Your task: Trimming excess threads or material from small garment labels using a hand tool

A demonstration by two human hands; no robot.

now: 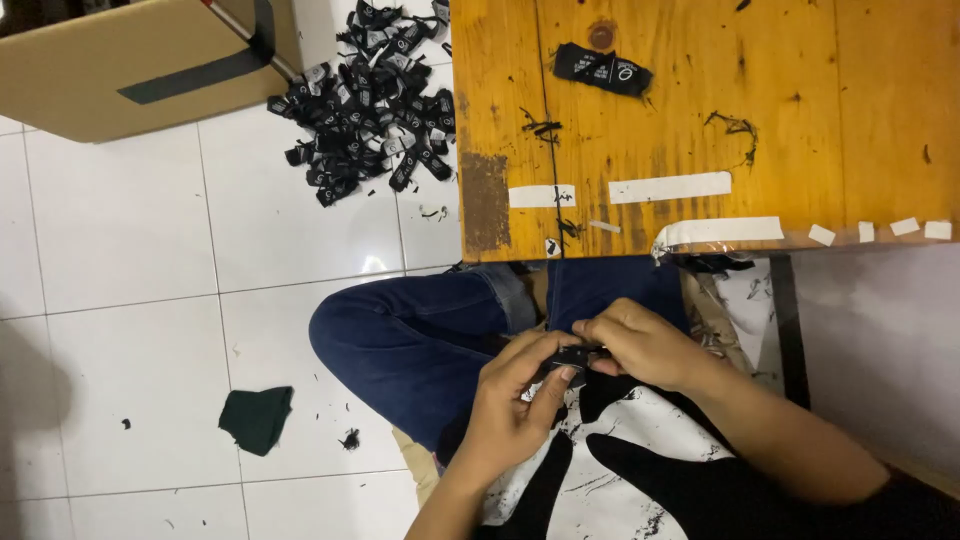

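Left hand (515,400) and right hand (640,345) fingers grip one small black label (577,356). It sits pinched between both thumbs. More labels (365,95) lie well beyond the fingers on the floor.

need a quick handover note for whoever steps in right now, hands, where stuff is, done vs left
Left hand: pinches a small black label from below, over the lap.
Right hand: grips the same label from its far side.
Things: one black label lies on the wooden table, near its far edge. A heap of black labels sits on the white tiled floor beside a cardboard box. A dark cloth scrap lies on the floor.
Done: cannot tell which labels are finished.
Left: the label in hand is between both hands.
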